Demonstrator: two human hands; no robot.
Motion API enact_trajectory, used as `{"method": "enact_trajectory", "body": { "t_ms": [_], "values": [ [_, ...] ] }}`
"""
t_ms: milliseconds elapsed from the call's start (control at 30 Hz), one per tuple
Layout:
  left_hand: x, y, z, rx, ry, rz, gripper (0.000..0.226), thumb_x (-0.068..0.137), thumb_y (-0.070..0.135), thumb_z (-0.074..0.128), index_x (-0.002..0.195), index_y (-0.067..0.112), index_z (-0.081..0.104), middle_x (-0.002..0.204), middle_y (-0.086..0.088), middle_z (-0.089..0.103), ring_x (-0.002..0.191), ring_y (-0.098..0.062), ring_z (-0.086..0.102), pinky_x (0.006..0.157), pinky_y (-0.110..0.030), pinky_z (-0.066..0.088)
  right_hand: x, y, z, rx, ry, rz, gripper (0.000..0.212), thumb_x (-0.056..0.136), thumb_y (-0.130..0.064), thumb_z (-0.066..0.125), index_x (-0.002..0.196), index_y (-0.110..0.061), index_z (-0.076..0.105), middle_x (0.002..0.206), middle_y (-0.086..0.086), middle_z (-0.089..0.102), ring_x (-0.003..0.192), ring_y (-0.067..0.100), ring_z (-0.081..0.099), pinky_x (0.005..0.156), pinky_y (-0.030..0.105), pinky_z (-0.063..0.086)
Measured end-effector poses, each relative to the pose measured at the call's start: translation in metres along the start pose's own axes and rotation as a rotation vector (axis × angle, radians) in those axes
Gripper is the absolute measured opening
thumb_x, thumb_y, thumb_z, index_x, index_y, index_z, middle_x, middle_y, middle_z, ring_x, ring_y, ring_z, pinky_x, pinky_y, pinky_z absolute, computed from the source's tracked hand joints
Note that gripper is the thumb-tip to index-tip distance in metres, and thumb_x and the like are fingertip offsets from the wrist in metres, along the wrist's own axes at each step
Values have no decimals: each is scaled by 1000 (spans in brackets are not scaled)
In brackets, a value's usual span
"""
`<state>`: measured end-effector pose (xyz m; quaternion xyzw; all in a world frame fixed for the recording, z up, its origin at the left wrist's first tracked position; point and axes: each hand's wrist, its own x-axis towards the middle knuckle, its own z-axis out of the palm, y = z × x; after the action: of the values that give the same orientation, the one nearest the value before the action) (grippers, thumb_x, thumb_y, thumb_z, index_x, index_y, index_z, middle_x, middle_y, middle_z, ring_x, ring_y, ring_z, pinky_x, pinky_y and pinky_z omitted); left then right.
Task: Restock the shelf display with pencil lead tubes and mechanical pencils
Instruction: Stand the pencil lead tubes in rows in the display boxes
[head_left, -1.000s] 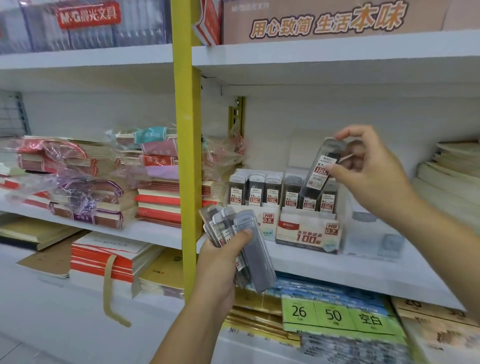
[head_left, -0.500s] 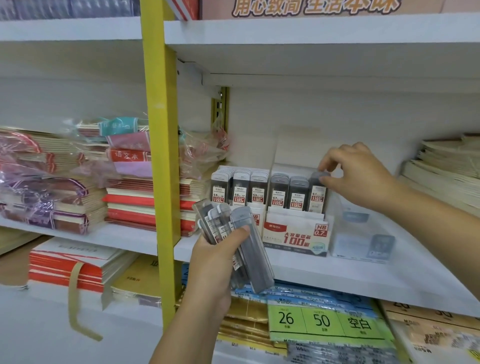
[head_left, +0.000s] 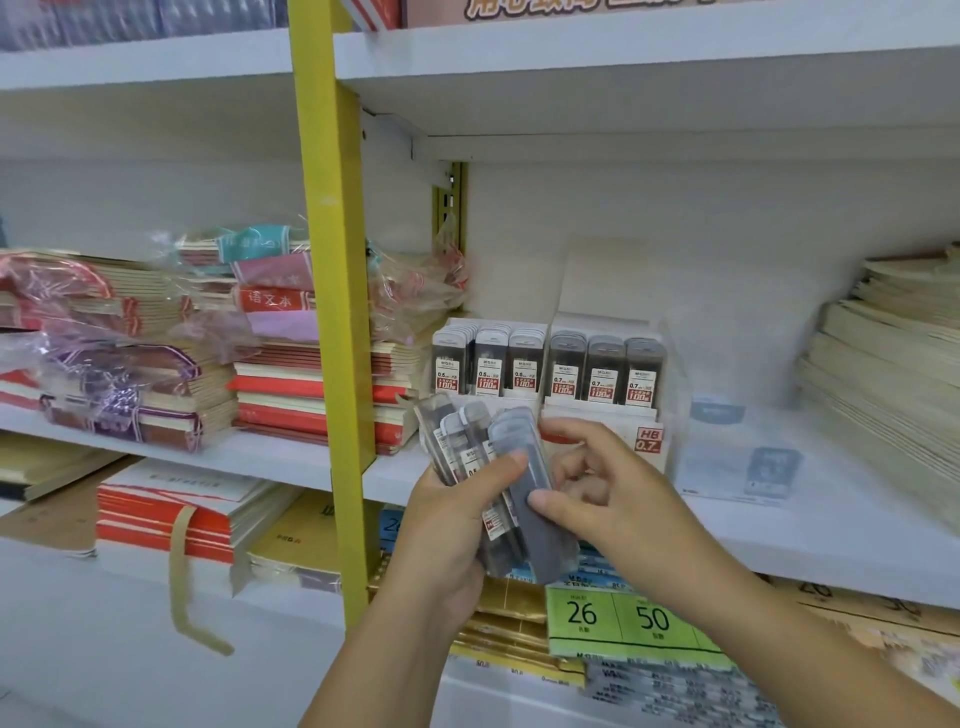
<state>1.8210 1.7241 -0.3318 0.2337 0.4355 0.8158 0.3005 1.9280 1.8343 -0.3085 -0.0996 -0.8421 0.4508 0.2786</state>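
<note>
**Clamped: left hand (head_left: 447, 525) round fanned lead tubes (head_left: 467, 447), right hand (head_left: 613, 499) pinching frontmost tube (head_left: 548, 551)**

Hovers before white shelf (head_left: 779, 530), just in front of HB 0.7 display box (head_left: 648, 439) stocked with upright tubes. Nips frontmost tube's lower half between right thumb and fingers.

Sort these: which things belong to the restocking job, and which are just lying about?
Job: lead tubes in left hand; front tube pinched by right hand; shelved 0.5 tubes; shelved 0.7 tubes.
Lying about: notebook stacks; green price labels; yellow post.
</note>
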Motion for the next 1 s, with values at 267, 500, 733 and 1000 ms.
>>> {"method": "enact_trajectory", "body": {
  "t_ms": [267,500,733,1000],
  "values": [
    [-10,-2,-7,16,-39,-58,39,67,26,85,105,22,77,110,-15,76,96,-33,75,73,-47,61,-5,8,-2,253,2,27,34,90,-18,65,116,-40,59,96,-9,74,94,6,69,81,29,55],
    [-19,-2,-11,72,-31,-48,48,60,29,91,105,27,75,109,-15,76,97,-36,74,72,-48,60,-13,8,2,139,28,-2,43,86,-22,71,114,-52,56,91,-18,69,84,3,68,72,24,57],
    [-22,0,-9,34,-15,-12,33,65,18,84,97,23,77,107,-17,76,93,-36,75,67,-45,60,-17,8,8,-34,42,-49,57,77,-38,77,125,-50,49,103,-18,51,91,-1,59,81,10,46],
    [-23,3,-9,36,26,-23,46,62,20,85,107,19,72,104,-14,77,91,-34,76,64,-47,61,-17,5,6,236,27,46,45,92,-9,57,94,-53,70,98,-19,72,91,1,67,70,20,56]
  ]
}}
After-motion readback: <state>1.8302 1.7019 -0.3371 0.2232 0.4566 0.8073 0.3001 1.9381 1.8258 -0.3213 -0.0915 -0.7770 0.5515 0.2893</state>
